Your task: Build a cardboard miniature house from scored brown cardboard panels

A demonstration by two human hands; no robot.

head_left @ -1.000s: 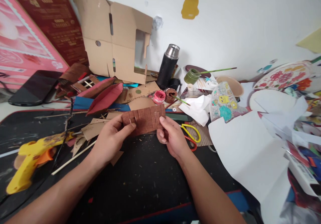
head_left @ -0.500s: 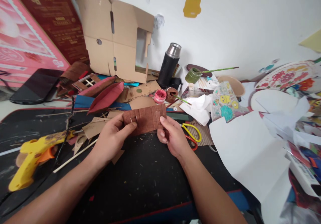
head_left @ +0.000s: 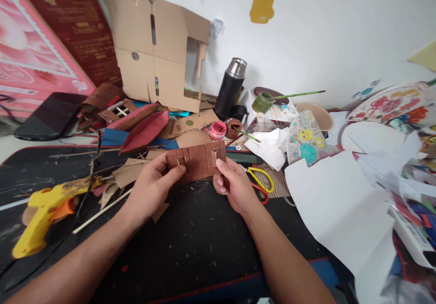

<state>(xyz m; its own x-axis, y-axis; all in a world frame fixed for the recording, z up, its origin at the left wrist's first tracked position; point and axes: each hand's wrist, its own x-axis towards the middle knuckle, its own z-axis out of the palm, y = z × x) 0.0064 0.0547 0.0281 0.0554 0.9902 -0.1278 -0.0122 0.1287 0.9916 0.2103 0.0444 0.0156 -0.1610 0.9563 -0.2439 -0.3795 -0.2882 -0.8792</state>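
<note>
A brown-painted cardboard piece (head_left: 200, 162) is held up above the black mat between both hands. Two small rectangular cuts show in it, one near each end. My left hand (head_left: 155, 186) pinches its left end, thumb on the face by the left cut. My right hand (head_left: 235, 181) grips the right end, its thumb at the lower edge of the right flap, which stands slightly away from the surface. The fingers behind the piece are mostly hidden. Scissors with yellow and orange handles (head_left: 261, 179) lie just right of my right hand.
A yellow glue gun (head_left: 51, 208) lies at left beside twigs and cardboard scraps. Behind the hands stand open pink paint (head_left: 218, 130) and brown paint (head_left: 234, 128) jars, a black thermos (head_left: 230, 90) and a large cardboard sheet (head_left: 136, 36). White paper (head_left: 340, 204) covers the right side.
The flap at the right cut now stands out more from the brown cardboard, by my right thumb. Both hands stay in nearly the same place.
</note>
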